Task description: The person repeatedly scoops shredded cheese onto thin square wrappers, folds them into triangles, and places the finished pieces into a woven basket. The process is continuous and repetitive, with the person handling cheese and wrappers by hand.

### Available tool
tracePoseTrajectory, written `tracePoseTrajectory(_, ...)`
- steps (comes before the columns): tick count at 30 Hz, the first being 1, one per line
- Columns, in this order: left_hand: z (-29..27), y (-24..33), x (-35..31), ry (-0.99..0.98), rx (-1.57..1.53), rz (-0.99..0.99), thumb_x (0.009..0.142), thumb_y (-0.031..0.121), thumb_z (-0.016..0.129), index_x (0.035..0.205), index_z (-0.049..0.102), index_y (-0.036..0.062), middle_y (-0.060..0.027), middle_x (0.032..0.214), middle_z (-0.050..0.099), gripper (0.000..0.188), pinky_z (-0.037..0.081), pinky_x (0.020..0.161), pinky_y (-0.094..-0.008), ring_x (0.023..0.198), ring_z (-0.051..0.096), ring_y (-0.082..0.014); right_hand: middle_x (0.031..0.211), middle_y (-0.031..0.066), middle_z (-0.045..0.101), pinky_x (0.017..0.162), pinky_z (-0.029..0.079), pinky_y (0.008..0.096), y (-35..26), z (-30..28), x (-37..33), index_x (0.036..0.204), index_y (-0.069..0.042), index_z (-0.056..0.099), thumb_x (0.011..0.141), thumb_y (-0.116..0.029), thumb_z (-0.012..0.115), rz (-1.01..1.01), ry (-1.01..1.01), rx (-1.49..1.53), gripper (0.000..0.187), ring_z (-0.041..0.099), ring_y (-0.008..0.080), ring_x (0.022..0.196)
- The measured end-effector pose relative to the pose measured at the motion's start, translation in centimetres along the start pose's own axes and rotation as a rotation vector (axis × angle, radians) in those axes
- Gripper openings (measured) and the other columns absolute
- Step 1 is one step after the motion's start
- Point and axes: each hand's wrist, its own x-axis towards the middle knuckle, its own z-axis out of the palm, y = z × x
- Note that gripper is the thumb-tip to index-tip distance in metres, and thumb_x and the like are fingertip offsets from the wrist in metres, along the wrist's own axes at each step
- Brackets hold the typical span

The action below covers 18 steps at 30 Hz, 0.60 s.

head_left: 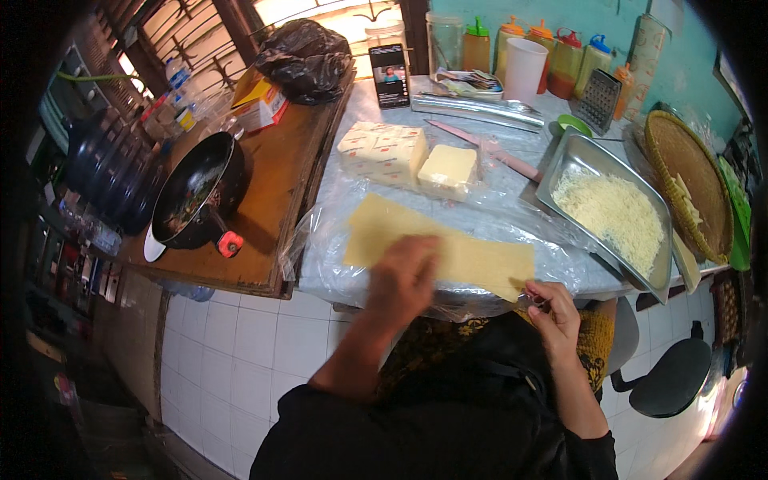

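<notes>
Thin yellow dough sheets (488, 264) lie overlapping on clear plastic at the table's near edge. My left hand (406, 276) is over the middle of them, smeared by motion, so its fingers do not show clearly. By the sheets' right corner, my right hand (554, 314) has thumb and fingers drawn together at the plastic edge; what sits between them is too small to make out. Beyond the sheets are a block of cheese (450, 166) and a larger wrapped block (384, 152). A pink knife (492, 150) lies behind them.
A metal tray (664, 210) of grated cheese stands right, beside a woven round tray (680, 144). Behind are a grater (598, 100), a foil roll (480, 110), a phone (390, 76) and sauce bottles (566, 66). A black wok (192, 192) rests on the left wooden table.
</notes>
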Motion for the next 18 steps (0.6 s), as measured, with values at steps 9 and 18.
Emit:
tracePoseTrajectory(9, -7.4, -4.5, -1.0, 0.089, -0.300, -0.750, 0.091, 0.011, 0.048, 0.123, 0.047, 0.0024, -0.0126, 0.117, 0.057, 0.033, 0.046, 0.085, -0.0334, 0.097, 0.058, -0.0232, 0.101, 0.0138, 0.062, 0.084, 0.042, 0.0355, -1.5, 1.2, 0.5, 0.103, -0.003, 0.064, 0.072, -0.001, 0.062, -0.186, -0.055, -0.137, 0.031, 0.056, 0.0298, 0.094)
tracePoseTrajectory(18, -5.5, -3.9, -0.7, 0.427, -1.206, -0.856, 0.089, 0.010, 0.053, 0.127, 0.042, 0.0008, -0.0091, 0.120, 0.050, 0.040, 0.046, 0.085, -0.0336, 0.094, 0.052, -0.0147, 0.103, 0.0141, 0.061, 0.082, 0.042, 0.0363, -2.4, 1.4, 0.4, 0.102, -0.003, 0.064, 0.074, -0.006, 0.061, -0.242, -0.069, -0.205, 0.029, 0.055, 0.0299, 0.095)
